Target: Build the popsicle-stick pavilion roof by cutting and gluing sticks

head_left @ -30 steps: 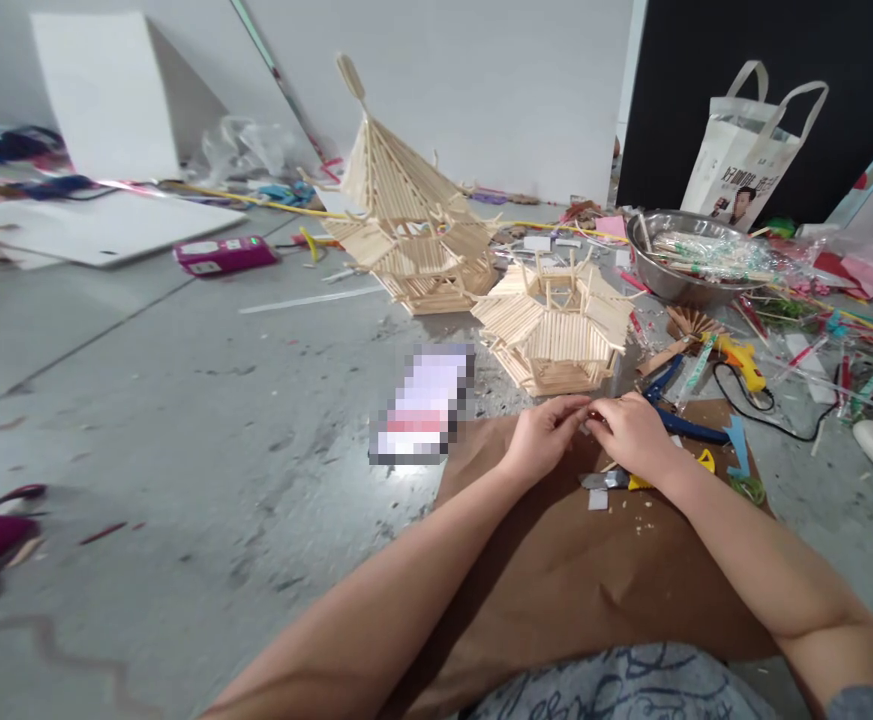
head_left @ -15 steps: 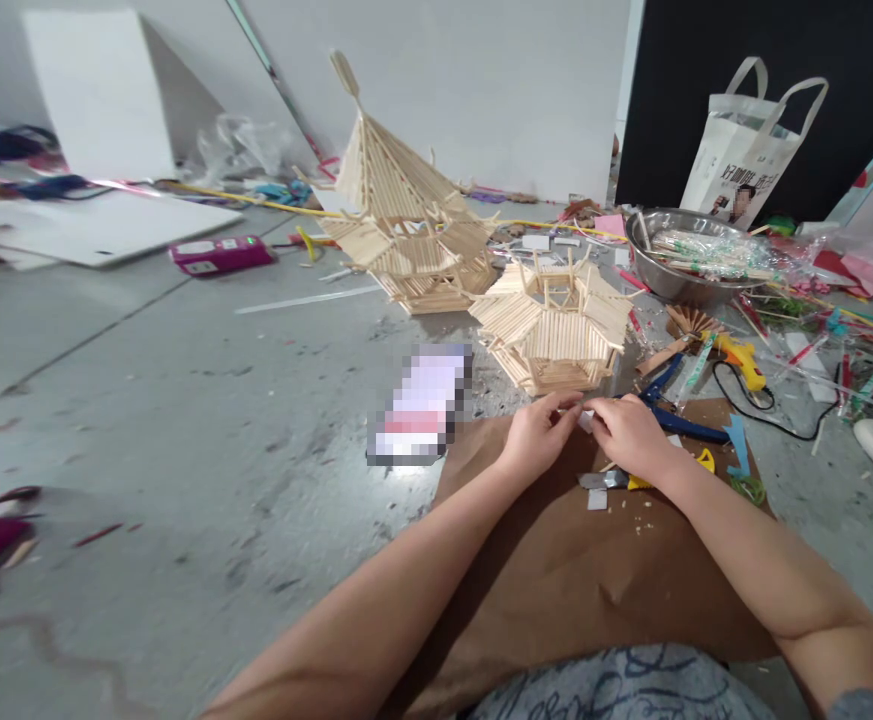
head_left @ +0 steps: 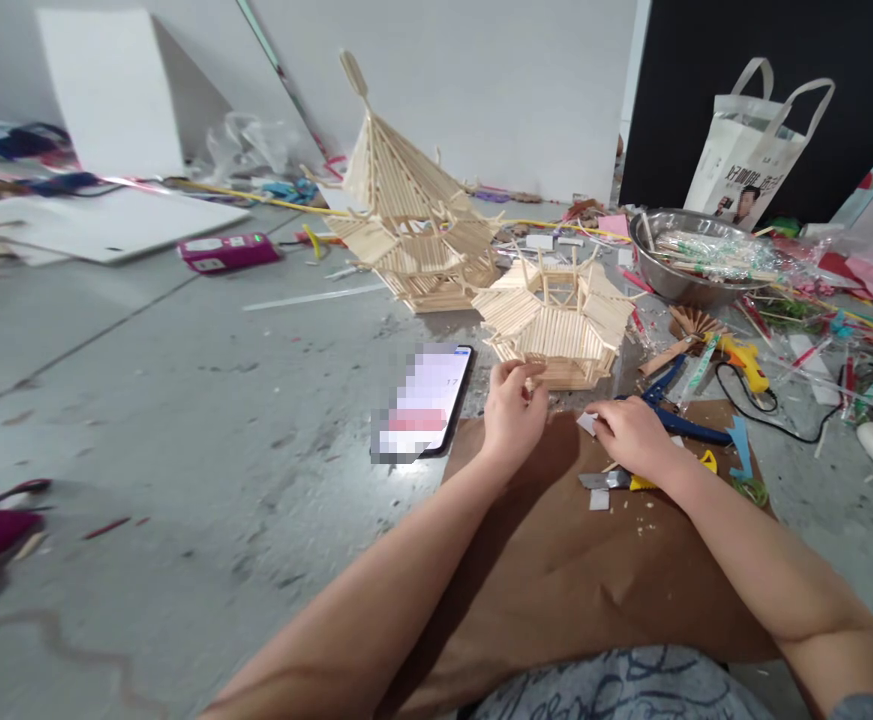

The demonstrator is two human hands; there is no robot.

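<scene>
My right hand [head_left: 631, 438] pinches a small white paper piece [head_left: 587, 424] between thumb and fingers, just above the brown sheet [head_left: 586, 590]. At the lower front left corner of the smaller stick-built pavilion model [head_left: 567, 333] is my left hand [head_left: 515, 412], its fingers loosely bent and thumb apart, with nothing visible in it. Whether it touches the model cannot be made out. Below my right hand lies a yellow utility knife [head_left: 616, 481] with its blade showing, beside another small white piece [head_left: 599, 499]. Behind stands a taller stick model with a pointed roof [head_left: 406, 180].
A phone [head_left: 425, 400] lies left of the brown sheet. Blue-handled pliers [head_left: 687, 425] and a yellow glue gun [head_left: 740, 360] with a cord are to the right. Further back are a metal bowl [head_left: 642, 265] of wrapped sticks and a white bag [head_left: 751, 150].
My left hand has parted from the right and moved left and forward to the smaller model's base. The right hand stays nearly in place with the white piece, which now shows more.
</scene>
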